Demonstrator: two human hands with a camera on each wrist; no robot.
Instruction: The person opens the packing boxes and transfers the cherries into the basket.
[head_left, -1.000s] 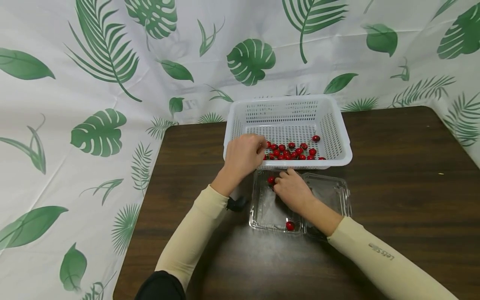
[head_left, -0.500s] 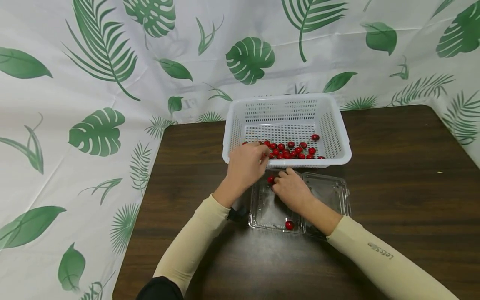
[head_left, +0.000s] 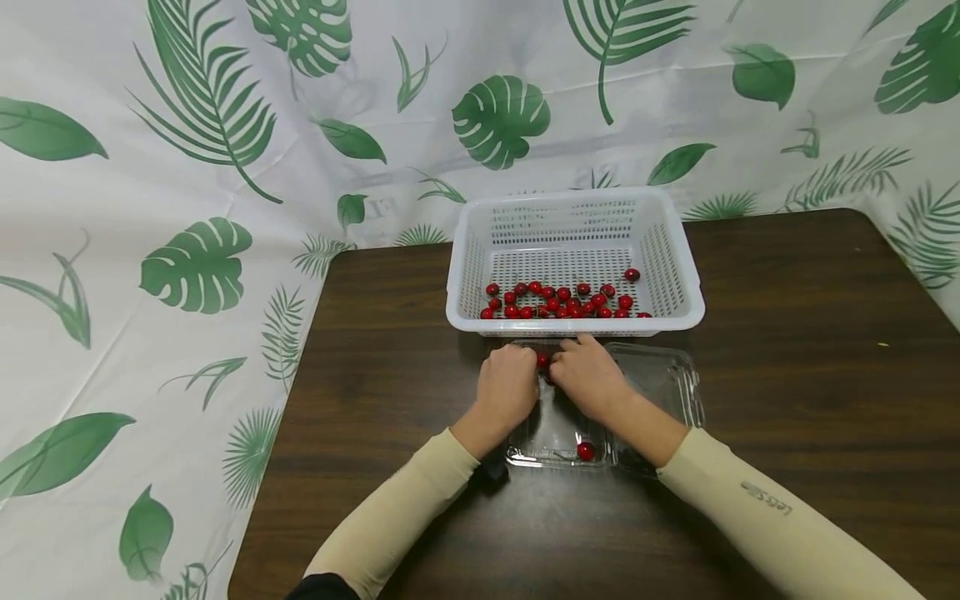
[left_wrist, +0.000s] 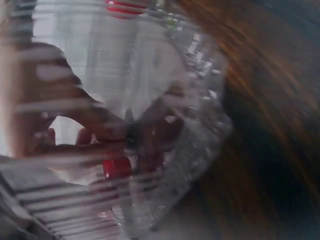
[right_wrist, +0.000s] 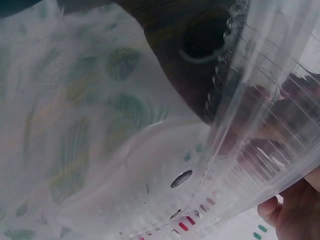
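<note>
Over the left side of a clear plastic clamshell container (head_left: 558,421), my left hand (head_left: 508,387) has its fingers bent down inside. Blurred in the left wrist view, its fingertips come together beside a red cherry (left_wrist: 116,167), seen through the plastic. My right hand (head_left: 587,377) reaches into the far right part, one finger at the far rim. Its fingers (right_wrist: 252,115) show through the clear wall; their grip is hidden. Between the hands lies a cherry (head_left: 542,360). Another cherry (head_left: 585,451) sits at the container's near right corner.
Behind the container stands a white perforated basket (head_left: 454,279), with many cherries (head_left: 573,305) along its front side. The container's open lid (head_left: 660,383) lies to the right on the dark wooden table (head_left: 787,333). A leaf-patterned cloth (head_left: 420,125) hangs behind the table.
My left hand has moved from the basket's front left down into the clear container, uncovering cherries at the basket's left. The right hand has stayed nearly still.
</note>
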